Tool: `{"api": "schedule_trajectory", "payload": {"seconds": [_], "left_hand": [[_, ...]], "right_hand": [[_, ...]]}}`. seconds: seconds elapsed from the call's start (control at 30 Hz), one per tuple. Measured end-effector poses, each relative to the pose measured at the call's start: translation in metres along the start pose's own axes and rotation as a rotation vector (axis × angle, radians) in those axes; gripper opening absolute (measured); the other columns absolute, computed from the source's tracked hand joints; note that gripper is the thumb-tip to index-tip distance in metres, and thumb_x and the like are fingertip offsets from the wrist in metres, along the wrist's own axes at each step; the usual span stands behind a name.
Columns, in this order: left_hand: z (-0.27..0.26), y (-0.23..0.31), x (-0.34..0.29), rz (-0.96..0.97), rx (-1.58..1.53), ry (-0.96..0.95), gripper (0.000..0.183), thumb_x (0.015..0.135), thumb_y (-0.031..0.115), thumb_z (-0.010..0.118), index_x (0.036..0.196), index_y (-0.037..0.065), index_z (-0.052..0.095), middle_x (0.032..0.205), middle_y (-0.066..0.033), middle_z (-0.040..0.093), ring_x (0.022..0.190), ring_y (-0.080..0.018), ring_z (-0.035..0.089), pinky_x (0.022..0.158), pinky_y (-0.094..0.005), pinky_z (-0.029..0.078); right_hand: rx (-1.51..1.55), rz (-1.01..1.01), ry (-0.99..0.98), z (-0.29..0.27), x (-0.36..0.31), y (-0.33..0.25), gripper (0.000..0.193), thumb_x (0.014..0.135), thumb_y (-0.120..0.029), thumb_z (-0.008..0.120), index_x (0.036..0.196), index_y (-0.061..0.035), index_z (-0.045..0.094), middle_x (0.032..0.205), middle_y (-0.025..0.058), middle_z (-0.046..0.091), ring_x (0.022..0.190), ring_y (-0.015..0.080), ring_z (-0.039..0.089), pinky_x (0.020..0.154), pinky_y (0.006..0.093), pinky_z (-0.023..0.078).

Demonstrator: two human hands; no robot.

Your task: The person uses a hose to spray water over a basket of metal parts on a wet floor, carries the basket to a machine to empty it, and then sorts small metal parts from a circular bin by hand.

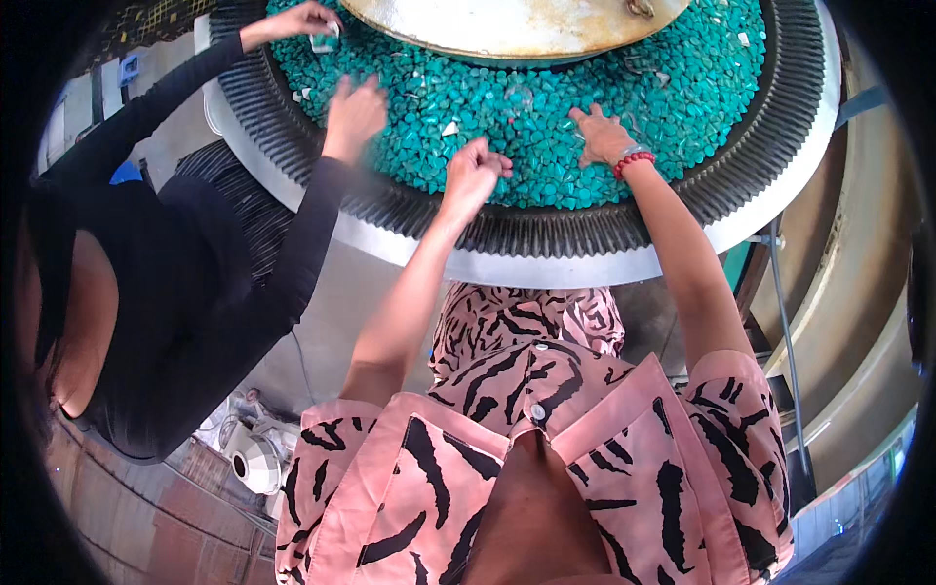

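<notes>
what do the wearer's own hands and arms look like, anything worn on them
Both the left hand and right hand are bare, without gloves. The right wrist has a red beaded bracelet; no bracelet shows on the left. The short, loose pink sleeves have black, tiger-like stripes and plain pink edges, leaving the forearms uncovered.

Workshop (seemingly), large round ribbed tub [556, 234], heaped teal stones [542, 161], co-worker [146, 302] alongside

Pale disc [517, 24] cut off at top, inside of left hand [474, 175] hidden
</notes>
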State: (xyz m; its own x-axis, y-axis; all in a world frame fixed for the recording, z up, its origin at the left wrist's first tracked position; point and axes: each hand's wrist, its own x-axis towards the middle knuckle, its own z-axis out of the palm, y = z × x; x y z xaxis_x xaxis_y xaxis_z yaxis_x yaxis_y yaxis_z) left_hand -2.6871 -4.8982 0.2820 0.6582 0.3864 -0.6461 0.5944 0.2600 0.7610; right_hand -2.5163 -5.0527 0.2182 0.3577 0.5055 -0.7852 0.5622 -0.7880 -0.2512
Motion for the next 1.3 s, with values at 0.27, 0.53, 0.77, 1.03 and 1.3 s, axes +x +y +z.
{"api": "schedule_trajectory", "payload": {"seconds": [0.27,0.53,0.77,1.03,1.3], "left_hand": [[0.043,0.038,0.013,0.273,0.690,-0.304,0.050,0.074,0.025,0.068,0.116,0.009,0.047,0.120,-0.0197,0.046,0.111,-0.0338,0.048,0.093,-0.0391,0.041],[0.033,0.038,-0.001,0.165,0.501,-0.434,0.030,0.065,0.029,0.076,0.073,0.005,0.061,0.083,-0.0104,0.062,0.085,-0.0235,0.059,0.074,-0.0339,0.044],[-0.011,0.015,-0.022,0.216,1.065,0.041,0.028,0.075,0.025,0.069,0.078,0.001,0.055,0.088,-0.0141,0.060,0.079,-0.0268,0.057,0.067,-0.0365,0.044],[-0.017,0.050,-0.046,-0.415,-0.794,-0.173,0.012,0.080,0.004,0.054,0.081,0.009,0.043,0.094,-0.0161,0.055,0.076,-0.0315,0.059,0.059,-0.0432,0.056],[0.026,0.038,-0.008,0.234,0.481,-0.207,0.036,0.075,0.013,0.068,0.107,0.015,0.053,0.085,-0.0097,0.052,0.080,-0.0232,0.056,0.065,-0.0379,0.049]], "right_hand": [[0.850,-0.145,-0.468,-0.007,-0.037,0.013,0.068,0.062,-0.001,0.066,0.126,-0.0118,0.046,0.107,0.0058,0.050,0.069,0.0139,0.058,0.056,0.0244,0.050],[1.307,-0.370,-0.673,-0.066,-0.076,0.003,0.099,0.067,0.004,0.066,0.143,-0.0208,0.008,0.130,0.0153,0.032,0.082,0.0187,0.059,0.063,0.0327,0.054],[0.309,-0.518,0.314,-0.026,0.078,0.010,0.053,0.086,-0.049,0.044,0.122,-0.0105,0.051,0.118,0.0167,0.054,0.108,0.0330,0.051,0.094,0.0410,0.038],[0.287,-0.152,-0.348,-0.028,0.120,-0.017,0.088,0.066,-0.072,0.049,0.132,-0.0133,0.043,0.138,0.0108,0.037,0.128,0.0278,0.033,0.106,0.0412,0.025],[0.213,-0.410,-0.526,-0.013,0.098,-0.014,0.059,0.082,-0.059,0.037,0.129,-0.0243,0.046,0.136,0.0032,0.042,0.126,0.0212,0.036,0.106,0.0342,0.023]]}}
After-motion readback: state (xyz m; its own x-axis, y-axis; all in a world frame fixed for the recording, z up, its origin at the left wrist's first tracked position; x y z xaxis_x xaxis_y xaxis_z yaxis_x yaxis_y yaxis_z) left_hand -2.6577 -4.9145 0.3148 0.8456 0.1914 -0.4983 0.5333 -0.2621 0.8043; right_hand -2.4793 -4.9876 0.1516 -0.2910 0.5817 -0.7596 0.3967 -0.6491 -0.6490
